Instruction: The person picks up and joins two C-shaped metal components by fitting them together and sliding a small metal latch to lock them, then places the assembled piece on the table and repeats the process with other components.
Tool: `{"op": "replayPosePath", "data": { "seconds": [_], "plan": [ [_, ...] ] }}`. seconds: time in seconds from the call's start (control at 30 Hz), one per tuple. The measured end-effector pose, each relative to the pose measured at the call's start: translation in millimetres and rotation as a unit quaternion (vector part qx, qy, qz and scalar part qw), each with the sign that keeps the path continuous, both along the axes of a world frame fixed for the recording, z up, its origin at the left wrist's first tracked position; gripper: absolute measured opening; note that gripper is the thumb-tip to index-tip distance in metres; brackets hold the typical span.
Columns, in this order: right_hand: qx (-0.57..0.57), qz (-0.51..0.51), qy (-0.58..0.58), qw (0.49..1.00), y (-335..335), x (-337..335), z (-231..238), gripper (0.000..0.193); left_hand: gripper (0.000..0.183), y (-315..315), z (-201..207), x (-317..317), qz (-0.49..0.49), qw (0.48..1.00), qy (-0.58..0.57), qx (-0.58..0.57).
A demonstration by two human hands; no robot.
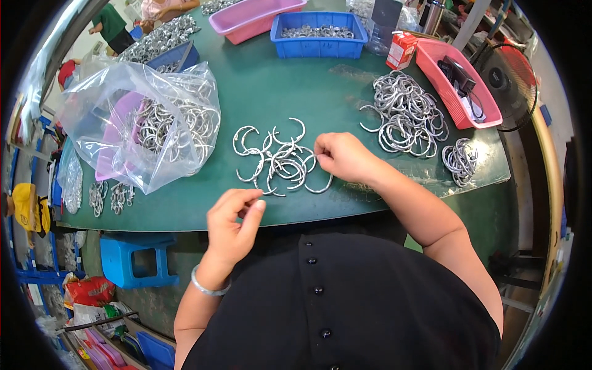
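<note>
A loose pile of silver C-shaped metal rings lies on the green tabletop in front of me. My right hand is at the pile's right side, its fingers pinched together on the end of one ring; the fingertips are partly hidden. Close to the front edge of the table, my left hand hovers just below the pile. Its fingers are curved, the thumb stands apart from them, and nothing shows between them.
A larger ring heap and a smaller bunch lie to the right. At left is a clear plastic bag of rings. Farther back stand a blue bin, pink baskets and a red carton. A blue stool is below left.
</note>
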State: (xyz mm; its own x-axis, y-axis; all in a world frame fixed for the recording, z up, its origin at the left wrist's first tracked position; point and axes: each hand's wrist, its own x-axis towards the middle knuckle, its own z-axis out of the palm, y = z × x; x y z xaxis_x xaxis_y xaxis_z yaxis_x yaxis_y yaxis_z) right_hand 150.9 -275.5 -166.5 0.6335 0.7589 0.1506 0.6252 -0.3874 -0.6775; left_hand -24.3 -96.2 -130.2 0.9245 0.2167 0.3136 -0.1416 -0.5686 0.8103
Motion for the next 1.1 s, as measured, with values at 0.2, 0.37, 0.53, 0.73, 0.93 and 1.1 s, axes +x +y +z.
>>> {"op": "replayPosePath", "data": {
  "seconds": [0.2,0.37,0.53,0.73,0.93,1.1],
  "plan": [
    [0.046,-0.03,0.231,0.971,-12,6,19,0.017,0.017,-7,-37,7,-0.029,0.98,0.11,-0.161],
    [0.152,-0.041,0.414,0.897,-7,-9,29,0.014,0.024,-18,-23,18,-0.08,0.941,0.145,-0.295],
    [0.228,-0.028,0.471,0.852,2,-30,29,0.01,0.023,-17,-16,21,-0.087,0.904,0.118,-0.401],
    [0.294,-0.039,0.523,0.799,8,-36,28,0.011,0.022,-13,-14,16,-0.075,0.855,0.072,-0.508],
    [0.304,-0.005,0.579,0.756,10,-40,30,0.011,0.019,-2,-14,19,-0.019,0.862,0.079,-0.5],
    [0.289,0.014,0.585,0.757,8,-44,27,0.012,0.018,-1,-14,15,-0.012,0.851,0.096,-0.515]
  ]
}}
